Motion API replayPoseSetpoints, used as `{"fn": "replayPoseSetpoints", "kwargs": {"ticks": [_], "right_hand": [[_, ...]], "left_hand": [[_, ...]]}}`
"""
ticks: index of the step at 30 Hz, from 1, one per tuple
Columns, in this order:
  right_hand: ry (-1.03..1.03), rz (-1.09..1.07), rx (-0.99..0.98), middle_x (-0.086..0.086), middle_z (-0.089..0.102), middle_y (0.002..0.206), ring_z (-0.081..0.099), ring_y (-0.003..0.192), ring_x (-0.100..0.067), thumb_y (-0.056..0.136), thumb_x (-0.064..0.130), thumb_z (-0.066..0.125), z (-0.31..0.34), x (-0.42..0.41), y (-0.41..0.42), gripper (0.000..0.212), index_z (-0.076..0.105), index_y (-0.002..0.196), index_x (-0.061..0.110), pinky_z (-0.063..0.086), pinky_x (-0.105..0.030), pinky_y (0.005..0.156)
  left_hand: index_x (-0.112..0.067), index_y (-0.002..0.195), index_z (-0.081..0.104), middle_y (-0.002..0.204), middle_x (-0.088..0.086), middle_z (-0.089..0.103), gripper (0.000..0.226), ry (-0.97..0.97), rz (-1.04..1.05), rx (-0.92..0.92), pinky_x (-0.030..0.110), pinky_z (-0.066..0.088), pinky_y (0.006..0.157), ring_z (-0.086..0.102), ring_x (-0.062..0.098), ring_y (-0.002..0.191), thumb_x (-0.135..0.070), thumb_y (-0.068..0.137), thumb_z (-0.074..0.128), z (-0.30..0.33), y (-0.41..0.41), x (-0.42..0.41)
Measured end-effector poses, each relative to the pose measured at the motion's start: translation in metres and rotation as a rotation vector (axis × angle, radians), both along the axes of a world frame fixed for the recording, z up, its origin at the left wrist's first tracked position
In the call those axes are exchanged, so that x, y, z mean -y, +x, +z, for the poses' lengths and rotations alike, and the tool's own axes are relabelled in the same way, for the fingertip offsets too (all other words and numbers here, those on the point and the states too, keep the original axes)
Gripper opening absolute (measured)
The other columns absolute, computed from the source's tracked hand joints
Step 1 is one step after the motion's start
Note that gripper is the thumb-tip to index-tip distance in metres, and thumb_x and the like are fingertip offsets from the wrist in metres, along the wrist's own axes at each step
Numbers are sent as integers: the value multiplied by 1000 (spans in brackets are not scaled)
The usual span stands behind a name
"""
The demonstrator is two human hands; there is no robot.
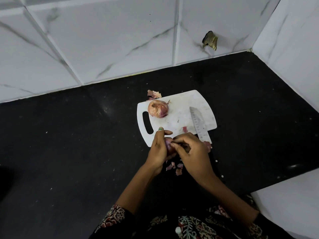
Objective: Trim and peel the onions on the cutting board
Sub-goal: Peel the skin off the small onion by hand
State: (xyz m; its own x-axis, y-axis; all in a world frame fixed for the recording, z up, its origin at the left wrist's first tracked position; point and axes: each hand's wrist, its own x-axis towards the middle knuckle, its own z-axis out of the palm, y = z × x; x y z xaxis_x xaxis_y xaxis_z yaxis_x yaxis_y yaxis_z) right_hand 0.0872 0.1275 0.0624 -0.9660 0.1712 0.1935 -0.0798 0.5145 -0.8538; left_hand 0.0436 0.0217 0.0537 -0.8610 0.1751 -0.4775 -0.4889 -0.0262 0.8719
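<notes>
- A small red onion (168, 145) is gripped in the curled fingers of the left hand (159, 149), held just above the near edge of a white cutting board (179, 116) on a black bench (69, 144)
- The same onion is pinched at its skin by the fingertips of the right hand (191, 150), whose fingers are bent inward against it
- Most of the held onion is hidden between the two hands, so how much skin is left on it cannot be told
- A second onion (158, 108), with its papery skin in place, is seen resting on the far left part of the board, beside the handle slot (147, 123)
- A knife (199, 125) is laid flat across the right side of the board, with its blade pointing away from the person and its handle end hidden behind the right hand
- A small reddish scrap (185, 129) is seen on the board just left of the blade
- Loose peel pieces (175, 167) are scattered on the bench below the hands, and another peel fragment (154, 94) is seen at the far edge of the board
- White marble-patterned tiles (120, 40) are seen behind the bench, with a dark patch (210, 40) on one of them
- Patterned sleeves (117, 219) are visible at the bottom of the view
</notes>
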Motion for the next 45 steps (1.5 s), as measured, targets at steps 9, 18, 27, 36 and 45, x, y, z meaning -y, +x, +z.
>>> {"fn": "replayPoseSetpoints", "kwargs": {"ticks": [9, 18, 27, 36, 45], "right_hand": [[-72, -232, 160, -7, 65, 85, 63, 81, -21, 92, 4, 54, -10, -3, -6, 8, 59, 99, 2, 52, -28, 72], [92, -70, 285, -5, 68, 95, 62, 90, -14, 85, -4, 55, -12, -20, -6, 21, 71, 95, 5, 43, -11, 76], [-126, 47, 273, 4, 72, 85, 68, 79, -3, 76, 9, 74, 15, -7, -9, 19, 71, 94, 9, 55, -19, 76], [-125, 87, 296, 1, 72, 80, 68, 73, -4, 71, 6, 76, 15, -15, -11, 16, 71, 87, 6, 55, -19, 70], [-124, 114, 195, -2, 72, 85, 69, 77, -9, 70, -1, 75, 5, -19, -7, 21, 71, 90, 3, 56, -20, 73]], "left_hand": [[-22, 99, 56, 90, 8, 62, 26, 77, 41, 35, 28, 50, 62, 61, 19, 75, -14, 99, 32, 6, 2, -1], [-11, 76, 61, 72, 0, 62, 34, 243, 87, 112, 18, 46, 54, 58, 10, 61, -19, 100, 38, 6, -1, 3], [-16, 93, 58, 84, 10, 58, 26, 150, 44, 86, 19, 43, 45, 55, 17, 67, -17, 99, 33, 7, -1, 4], [-18, 101, 57, 86, 3, 54, 30, 122, -29, 11, 16, 40, 45, 52, 11, 65, -14, 100, 28, 8, 0, 4], [-14, 103, 58, 91, 11, 65, 34, -58, -222, -27, 24, 50, 60, 61, 20, 77, -22, 102, 25, 11, -5, 9]]}}
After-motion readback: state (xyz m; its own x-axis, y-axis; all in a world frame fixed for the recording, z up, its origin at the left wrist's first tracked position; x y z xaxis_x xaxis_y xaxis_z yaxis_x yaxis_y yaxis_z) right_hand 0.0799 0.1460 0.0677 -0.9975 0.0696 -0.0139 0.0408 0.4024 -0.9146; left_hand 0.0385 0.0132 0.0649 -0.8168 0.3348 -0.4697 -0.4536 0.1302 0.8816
